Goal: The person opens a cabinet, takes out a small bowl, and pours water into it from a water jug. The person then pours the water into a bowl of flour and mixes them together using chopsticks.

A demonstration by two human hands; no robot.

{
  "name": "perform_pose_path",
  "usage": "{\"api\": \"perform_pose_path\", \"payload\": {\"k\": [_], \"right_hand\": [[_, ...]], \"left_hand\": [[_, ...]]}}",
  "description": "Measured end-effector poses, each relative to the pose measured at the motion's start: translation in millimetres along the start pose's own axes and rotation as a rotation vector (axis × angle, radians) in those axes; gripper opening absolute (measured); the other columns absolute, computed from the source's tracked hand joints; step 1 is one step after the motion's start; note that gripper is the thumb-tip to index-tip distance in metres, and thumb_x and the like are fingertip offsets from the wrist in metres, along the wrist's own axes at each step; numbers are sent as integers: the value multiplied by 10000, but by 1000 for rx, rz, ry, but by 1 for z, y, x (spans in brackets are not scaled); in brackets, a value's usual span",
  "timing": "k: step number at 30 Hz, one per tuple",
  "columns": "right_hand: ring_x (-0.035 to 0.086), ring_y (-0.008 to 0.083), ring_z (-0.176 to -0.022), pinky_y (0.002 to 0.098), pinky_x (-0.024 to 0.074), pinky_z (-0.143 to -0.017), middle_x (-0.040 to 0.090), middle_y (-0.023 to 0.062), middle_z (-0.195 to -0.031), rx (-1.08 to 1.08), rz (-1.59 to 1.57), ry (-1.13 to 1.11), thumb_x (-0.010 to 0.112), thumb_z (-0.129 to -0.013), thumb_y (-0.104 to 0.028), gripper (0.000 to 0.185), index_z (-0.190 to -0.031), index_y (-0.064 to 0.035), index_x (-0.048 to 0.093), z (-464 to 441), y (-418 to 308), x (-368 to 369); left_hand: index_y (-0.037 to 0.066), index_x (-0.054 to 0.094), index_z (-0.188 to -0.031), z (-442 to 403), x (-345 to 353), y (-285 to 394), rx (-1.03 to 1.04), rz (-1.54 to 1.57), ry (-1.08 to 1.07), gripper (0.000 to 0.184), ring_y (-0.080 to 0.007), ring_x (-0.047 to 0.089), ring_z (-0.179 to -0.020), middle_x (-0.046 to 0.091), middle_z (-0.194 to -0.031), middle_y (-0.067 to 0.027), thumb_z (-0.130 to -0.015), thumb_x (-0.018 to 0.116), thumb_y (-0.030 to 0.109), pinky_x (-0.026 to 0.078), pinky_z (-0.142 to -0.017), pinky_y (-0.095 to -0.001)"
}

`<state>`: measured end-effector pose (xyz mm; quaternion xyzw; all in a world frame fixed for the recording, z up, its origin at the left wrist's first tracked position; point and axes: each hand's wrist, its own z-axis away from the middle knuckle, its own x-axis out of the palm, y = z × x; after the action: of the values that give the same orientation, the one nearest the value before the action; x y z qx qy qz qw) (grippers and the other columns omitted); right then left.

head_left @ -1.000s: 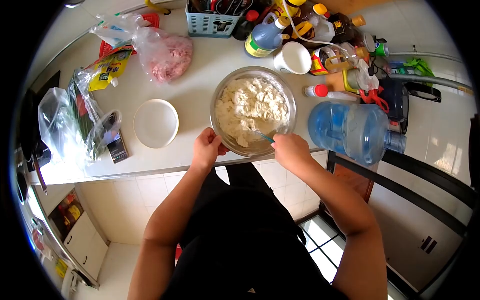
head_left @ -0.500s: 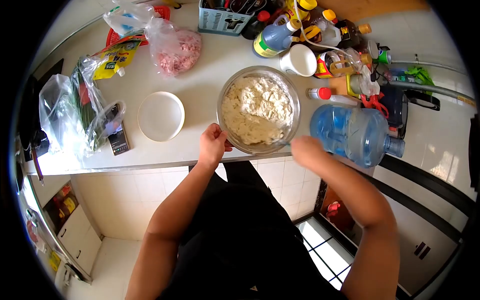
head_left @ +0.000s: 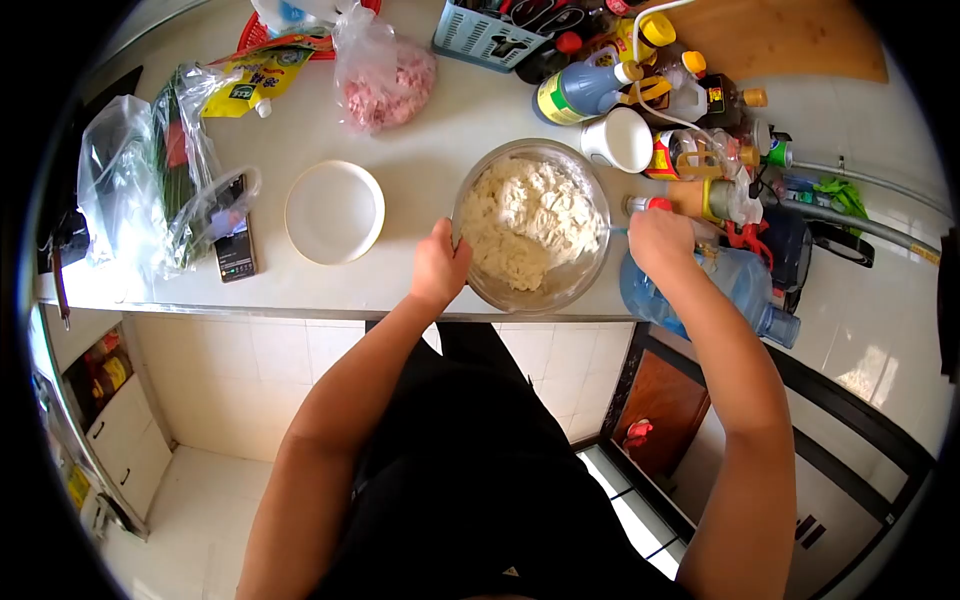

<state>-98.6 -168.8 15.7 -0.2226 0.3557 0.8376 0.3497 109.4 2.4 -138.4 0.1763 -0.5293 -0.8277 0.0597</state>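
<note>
A metal bowl (head_left: 474,285) on the counter holds a shaggy, floury dough (head_left: 535,222). Fingers of my left hand (head_left: 441,264) are closed on the bowl's left rim. Beyond the right rim, my right hand (head_left: 661,241) grips a thin blue-green utensil (head_left: 617,231), whose far end reaches over the bowl's right wall; its tip is hard to make out. A white bowl (head_left: 334,212) sits to the left of the metal bowl.
A large blue water bottle (head_left: 735,290) lies at the right, near bottles and a white cup (head_left: 617,140). Behind are a blue basket (head_left: 487,36) and a bag of pink minced meat (head_left: 385,85). A phone (head_left: 236,250), plastic bags (head_left: 122,190) and a yellow pouch (head_left: 250,85) lie left.
My right hand has moved with the utensil from the bowl's near edge round to its right side. My left hand stays at the left rim. The camera view has shifted.
</note>
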Motion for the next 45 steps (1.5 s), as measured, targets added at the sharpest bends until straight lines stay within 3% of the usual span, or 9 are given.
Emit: {"api": "perform_pose_path", "payload": {"k": [2,8,13,17,25,30,37,39,45], "right_hand": [[638,305,-873,410,509,-698,668,148,-913,-17,52,169,529,-784,-127,179,-833,-68,690,-10,0,-1],[639,292,-886,408,502,-716,668,143,-926,-25,12,-41,547,-772,-128,163,-827,-67,688,4,-1,21],[645,297,-866,411,505,-706,672,135,-904,2,23,29,523,-785,-100,170,-815,-72,688,-21,-5,-15],[664,246,-760,357,516,-619,679,78,-767,-244,204,388,533,-764,-74,162,-757,-101,692,-55,-36,-56],[665,214,-705,360,512,-557,677,74,-753,-524,217,499,569,-740,-99,123,-706,-111,686,-57,-74,-79],[624,301,-748,425,478,-640,646,103,-759,-178,108,309,533,-863,-354,291,-790,-107,668,-55,-11,-50],[616,316,-822,433,473,-679,644,137,-805,-117,-69,161,566,-855,-344,292,-806,-74,666,-26,9,-17],[616,325,-847,430,478,-695,650,147,-834,21,-162,60,581,-850,-321,264,-836,-75,673,-26,8,-20],[651,287,-823,414,496,-699,674,121,-847,-164,118,270,597,-809,-212,162,-818,-78,687,-62,-22,-68]], "left_hand": [[-9,429,-780,2,-1,4,34,-42,25,152,-421,512,-560,514,-585,-230,-786,545,89,397,-505,-454],[-8,435,-795,2,-3,10,19,-60,35,147,-441,533,-610,534,-618,-249,-781,546,88,420,-539,-473],[-8,437,-806,1,-4,12,39,-131,44,143,-457,542,-658,545,-648,-265,-771,542,82,429,-582,-502],[-10,439,-812,-1,-3,11,67,-137,47,141,-468,538,-677,547,-664,-274,-756,535,76,425,-598,-513],[-13,435,-814,-1,-6,13,44,-99,21,143,-474,528,-679,544,-672,-277,-756,530,78,425,-598,-505],[-9,438,-823,2,-8,13,46,-89,30,147,-470,529,-674,546,-670,-273,-756,534,80,427,-599,-499],[-7,441,-845,0,-3,11,55,-80,32,154,-462,538,-682,559,-683,-271,-758,529,85,432,-622,-517],[-7,442,-854,-1,-5,10,41,-104,31,157,-461,541,-685,563,-687,-270,-758,526,84,434,-626,-521],[-11,440,-872,-3,-4,8,102,-132,15,158,-459,547,-693,571,-700,-273,-749,508,62,438,-634,-527]]}}
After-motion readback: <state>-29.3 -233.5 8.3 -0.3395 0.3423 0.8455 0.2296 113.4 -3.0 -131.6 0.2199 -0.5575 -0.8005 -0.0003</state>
